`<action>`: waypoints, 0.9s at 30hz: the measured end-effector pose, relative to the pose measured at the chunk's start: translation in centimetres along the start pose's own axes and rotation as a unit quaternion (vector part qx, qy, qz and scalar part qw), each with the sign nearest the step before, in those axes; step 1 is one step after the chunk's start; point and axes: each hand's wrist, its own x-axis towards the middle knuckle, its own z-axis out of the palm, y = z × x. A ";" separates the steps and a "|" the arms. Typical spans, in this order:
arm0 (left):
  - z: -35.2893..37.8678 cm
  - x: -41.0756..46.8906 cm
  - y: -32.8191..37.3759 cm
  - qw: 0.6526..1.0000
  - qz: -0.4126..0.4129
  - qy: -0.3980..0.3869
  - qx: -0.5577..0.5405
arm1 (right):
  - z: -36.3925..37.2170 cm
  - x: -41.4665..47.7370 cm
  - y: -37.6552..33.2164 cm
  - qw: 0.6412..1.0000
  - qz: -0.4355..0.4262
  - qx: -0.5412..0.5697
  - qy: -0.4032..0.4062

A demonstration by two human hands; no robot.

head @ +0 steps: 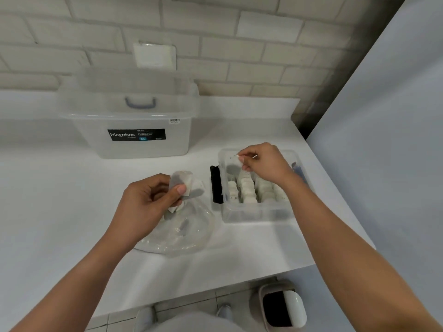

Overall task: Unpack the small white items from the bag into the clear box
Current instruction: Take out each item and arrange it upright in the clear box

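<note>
Pinching one sachet (236,159) over the clear box (254,213), your right hand (263,164) | your left hand (146,202) gripped several above the bag (182,233) | light, flimsy; best held by corners.

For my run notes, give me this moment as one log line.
left hand: holds several sachets above bag | right hand: lowers one sachet into clear box | box: rows partly filled

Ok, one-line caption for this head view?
Right hand lowers a white sachet into the small clear box; left hand holds more sachets above the bag.
</note>
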 end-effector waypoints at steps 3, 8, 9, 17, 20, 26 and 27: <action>0.7 -0.5 0.2 1.000 -0.010 0.016 0.003 | 1.6 1.1 0.6 0.998 -0.013 -0.042 -0.046; 1.8 -1.2 0.9 0.998 -0.033 0.041 -0.016 | 3.0 1.5 1.3 0.993 -0.031 -0.109 -0.039; 1.9 -1.2 1.0 0.998 -0.036 0.045 -0.021 | 3.1 1.6 1.5 0.992 -0.034 -0.122 -0.029; 3.4 -0.8 1.5 0.997 -0.046 0.046 -0.043 | 4.0 2.2 2.2 0.973 -0.029 -0.230 -0.004; 3.8 -0.5 2.0 0.997 -0.049 0.038 -0.045 | 3.0 1.6 1.4 0.972 -0.029 -0.230 0.041; 4.1 0.1 2.5 0.998 -0.047 0.014 -0.039 | -0.1 -2.8 -3.5 0.988 -0.050 0.139 0.048; 4.1 0.2 2.7 0.998 -0.047 0.010 -0.037 | -0.3 -3.6 -4.5 0.980 -0.054 0.192 0.020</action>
